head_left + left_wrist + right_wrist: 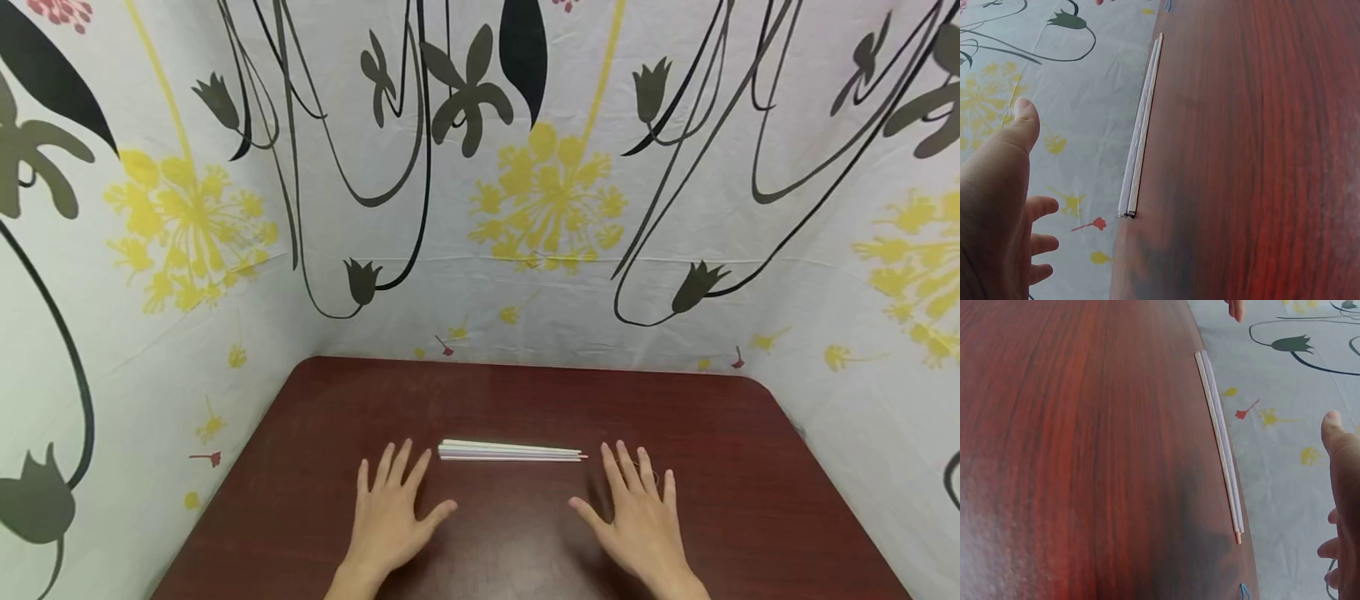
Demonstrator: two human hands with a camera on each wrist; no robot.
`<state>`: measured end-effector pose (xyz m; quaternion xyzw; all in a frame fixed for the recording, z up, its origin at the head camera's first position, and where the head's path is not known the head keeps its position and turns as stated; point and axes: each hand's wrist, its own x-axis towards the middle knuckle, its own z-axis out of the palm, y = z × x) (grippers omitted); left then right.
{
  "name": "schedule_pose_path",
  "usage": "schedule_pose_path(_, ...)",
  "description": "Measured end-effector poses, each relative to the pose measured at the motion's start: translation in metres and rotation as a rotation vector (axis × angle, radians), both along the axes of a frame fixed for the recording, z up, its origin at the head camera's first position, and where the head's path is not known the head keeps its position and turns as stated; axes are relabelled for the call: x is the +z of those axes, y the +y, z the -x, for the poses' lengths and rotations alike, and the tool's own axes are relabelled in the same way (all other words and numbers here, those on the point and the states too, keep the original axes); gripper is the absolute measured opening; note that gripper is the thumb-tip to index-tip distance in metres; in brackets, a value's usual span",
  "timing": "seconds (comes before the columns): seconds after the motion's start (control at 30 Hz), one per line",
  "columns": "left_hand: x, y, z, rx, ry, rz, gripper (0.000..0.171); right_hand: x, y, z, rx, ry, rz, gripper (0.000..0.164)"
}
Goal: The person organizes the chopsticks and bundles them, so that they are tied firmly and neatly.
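Note:
A bundle of thin, pale, straight sticks [510, 451] lies crosswise on the dark red table. One slightly longer tip, pinkish in the right wrist view, pokes out at the right end. My left hand [393, 508] is spread with straight fingers near the bundle's left end, apart from it. Likewise spread, my right hand [637, 517] is just off the right end and holds nothing. By its fingers is a thin loop [657, 477], partly hidden; a small blue loop [1244, 591] shows on the table in the right wrist view. Its exact kind is unclear.
The brown-red wood-grain table [510, 400] has rounded far corners. White cloth [465, 250] printed with yellow flowers and dark stems hangs behind it and at both sides.

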<state>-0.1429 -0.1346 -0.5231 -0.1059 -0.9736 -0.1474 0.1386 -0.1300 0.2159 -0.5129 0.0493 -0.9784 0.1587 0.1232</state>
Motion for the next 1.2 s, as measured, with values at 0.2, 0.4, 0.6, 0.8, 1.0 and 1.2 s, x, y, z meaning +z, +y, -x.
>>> schedule_pose_path(0.2, -0.004, 0.001, 0.0, -0.007, 0.019, 0.006, 0.082, -0.003, 0.0, 0.0, -0.006, -0.017, -0.01, 0.095)
schedule_pose_path(0.4, -0.004, 0.003, 0.005, -0.018, 0.021, 0.006, 0.085, -0.005, -0.001, 0.001, -0.003, 0.016, -0.008, 0.096)
schedule_pose_path(0.6, -0.001, 0.006, 0.01, -0.034, 0.011, 0.012, 0.084, -0.007, -0.001, 0.005, 0.004, 0.075, -0.013, 0.098)
schedule_pose_path(0.8, -0.002, 0.006, 0.011, -0.034, 0.003, 0.012, 0.08, -0.01, -0.003, 0.007, 0.013, 0.07, 0.005, 0.097)
schedule_pose_path(1.0, -0.008, 0.007, 0.013, -0.038, -0.017, -0.005, 0.072, -0.012, 0.0, 0.008, 0.019, 0.117, 0.005, 0.096)
schedule_pose_path(1.2, -0.01, 0.009, 0.019, -0.039, -0.011, -0.007, 0.069, -0.008, 0.002, 0.017, 0.036, 0.119, 0.011, 0.095)
